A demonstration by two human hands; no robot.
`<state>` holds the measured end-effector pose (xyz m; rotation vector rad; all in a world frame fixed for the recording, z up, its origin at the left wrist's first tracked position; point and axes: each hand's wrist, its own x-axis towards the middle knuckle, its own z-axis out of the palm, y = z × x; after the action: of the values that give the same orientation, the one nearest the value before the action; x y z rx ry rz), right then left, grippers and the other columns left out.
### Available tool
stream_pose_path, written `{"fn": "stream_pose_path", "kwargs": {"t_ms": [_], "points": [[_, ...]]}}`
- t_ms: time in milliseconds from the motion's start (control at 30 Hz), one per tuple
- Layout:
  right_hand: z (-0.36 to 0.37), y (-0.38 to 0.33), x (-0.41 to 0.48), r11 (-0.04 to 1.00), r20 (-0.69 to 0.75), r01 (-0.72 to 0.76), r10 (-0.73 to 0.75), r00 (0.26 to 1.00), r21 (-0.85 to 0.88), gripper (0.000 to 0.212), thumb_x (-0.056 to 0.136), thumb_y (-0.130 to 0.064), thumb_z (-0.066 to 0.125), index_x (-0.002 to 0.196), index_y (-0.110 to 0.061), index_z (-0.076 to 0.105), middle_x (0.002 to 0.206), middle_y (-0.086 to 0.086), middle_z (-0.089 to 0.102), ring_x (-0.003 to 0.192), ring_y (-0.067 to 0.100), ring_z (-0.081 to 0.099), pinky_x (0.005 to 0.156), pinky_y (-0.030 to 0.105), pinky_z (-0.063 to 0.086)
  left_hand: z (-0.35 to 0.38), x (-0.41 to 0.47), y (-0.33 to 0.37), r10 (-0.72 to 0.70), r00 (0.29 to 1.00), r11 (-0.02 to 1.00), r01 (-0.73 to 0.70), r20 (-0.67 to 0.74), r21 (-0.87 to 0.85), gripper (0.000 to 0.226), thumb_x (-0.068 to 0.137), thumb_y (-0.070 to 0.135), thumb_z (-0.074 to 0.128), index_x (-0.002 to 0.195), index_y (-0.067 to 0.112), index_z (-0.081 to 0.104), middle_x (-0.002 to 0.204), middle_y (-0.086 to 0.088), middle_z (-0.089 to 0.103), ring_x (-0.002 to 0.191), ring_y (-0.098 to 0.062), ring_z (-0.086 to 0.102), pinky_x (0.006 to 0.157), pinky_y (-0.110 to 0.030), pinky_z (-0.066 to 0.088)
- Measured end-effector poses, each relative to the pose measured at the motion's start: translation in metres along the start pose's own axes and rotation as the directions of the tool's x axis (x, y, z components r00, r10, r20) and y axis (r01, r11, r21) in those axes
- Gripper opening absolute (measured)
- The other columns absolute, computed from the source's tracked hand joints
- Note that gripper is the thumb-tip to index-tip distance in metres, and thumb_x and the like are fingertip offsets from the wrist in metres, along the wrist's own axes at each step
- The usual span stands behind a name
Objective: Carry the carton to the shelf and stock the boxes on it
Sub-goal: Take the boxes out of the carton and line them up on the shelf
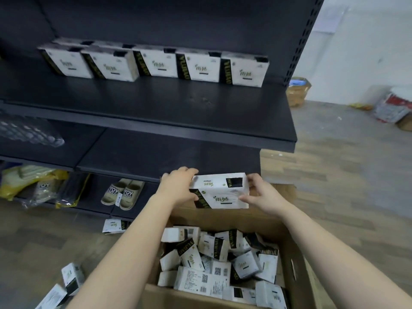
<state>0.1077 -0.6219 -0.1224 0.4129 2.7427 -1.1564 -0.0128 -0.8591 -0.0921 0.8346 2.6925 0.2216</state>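
Note:
A brown carton (225, 219) stands open on the floor below me, filled with several white and black boxes (214, 262). Above its far edge I hold one white box (219, 190) with both hands. My left hand (178, 186) grips its left end and my right hand (260, 195) grips its right end. Higher up, the dark shelf (156, 101) carries a row of several matching boxes (156, 63) standing upright along its back.
A lower dark shelf (142, 152) sits just behind the held box. Slippers (122, 192) and yellow bags (33, 186) fill the bottom shelf. Loose boxes (64, 284) lie on the wooden floor at left. Cartons (297, 90) stand by the far wall at right.

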Motion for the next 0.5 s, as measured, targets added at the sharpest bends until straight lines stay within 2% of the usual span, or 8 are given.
{"fn": "stream_pose_path", "kwargs": {"t_ms": [167, 267, 333, 400, 500], "points": [[-0.032, -0.021, -0.002, 0.996, 0.025, 0.047, -0.049, 0.999, 0.075, 0.058, 0.087, -0.03, 0.07, 0.134, -0.021, 0.038, 0.124, -0.009, 0.054, 0.11, 0.008, 0.056, 0.086, 0.017, 0.045, -0.033, 0.0, 0.013, 0.03, 0.999, 1.0, -0.03, -0.018, 0.0, 0.09, 0.079, 0.04, 0.076, 0.152, 0.026, 0.026, 0.154, 0.0, 0.033, 0.138, -0.025, 0.038, 0.109, -0.048, 0.03], [-0.041, -0.032, 0.0, 0.993, 0.03, 0.069, -0.072, 0.997, 0.1, 0.052, 0.089, -0.027, 0.069, 0.13, -0.025, 0.037, 0.12, -0.012, 0.053, 0.104, 0.002, 0.056, 0.077, 0.011, 0.045, -0.043, 0.0, 0.016, 0.053, 0.998, 0.997, -0.055, -0.036, -0.053, 0.08, 0.083, 0.037, 0.073, 0.15, 0.023, 0.03, 0.148, 0.0, 0.04, 0.131, -0.023, 0.044, 0.105, -0.045, 0.037], [-0.044, -0.04, 0.004, 0.992, 0.022, 0.089, -0.091, 0.996, 0.088, 0.052, 0.089, -0.028, 0.069, 0.13, -0.026, 0.037, 0.121, -0.013, 0.053, 0.101, -0.003, 0.055, 0.077, 0.01, 0.044, -0.05, -0.001, 0.015, 0.061, 0.996, 0.995, -0.065, -0.062, -0.074, 0.072, 0.083, 0.034, 0.073, 0.144, 0.022, 0.038, 0.135, 0.0, 0.047, 0.119, -0.022, 0.052, 0.098, -0.041, 0.046], [-0.048, -0.049, 0.009, 0.99, 0.01, 0.11, -0.111, 0.994, 0.085, 0.055, 0.087, -0.029, 0.071, 0.13, -0.026, 0.038, 0.125, -0.011, 0.055, 0.104, -0.002, 0.056, 0.082, 0.013, 0.045, -0.058, -0.001, 0.012, 0.063, 0.994, 0.995, -0.069, -0.092, -0.071, 0.064, 0.082, 0.033, 0.074, 0.137, 0.02, 0.044, 0.127, 0.0, 0.049, 0.11, -0.022, 0.055, 0.091, -0.04, 0.048], [-0.052, -0.067, 0.018, 0.987, -0.026, 0.147, -0.146, 0.989, 0.058, 0.075, 0.079, -0.035, 0.079, 0.139, -0.024, 0.034, 0.125, -0.013, 0.056, 0.111, 0.008, 0.057, 0.088, 0.021, 0.044, -0.073, -0.002, 0.004, 0.066, 0.987, 0.994, -0.077, -0.144, -0.073, 0.058, 0.083, 0.033, 0.073, 0.133, 0.02, 0.047, 0.123, -0.001, 0.049, 0.106, -0.024, 0.056, 0.086, -0.037, 0.047]]}}
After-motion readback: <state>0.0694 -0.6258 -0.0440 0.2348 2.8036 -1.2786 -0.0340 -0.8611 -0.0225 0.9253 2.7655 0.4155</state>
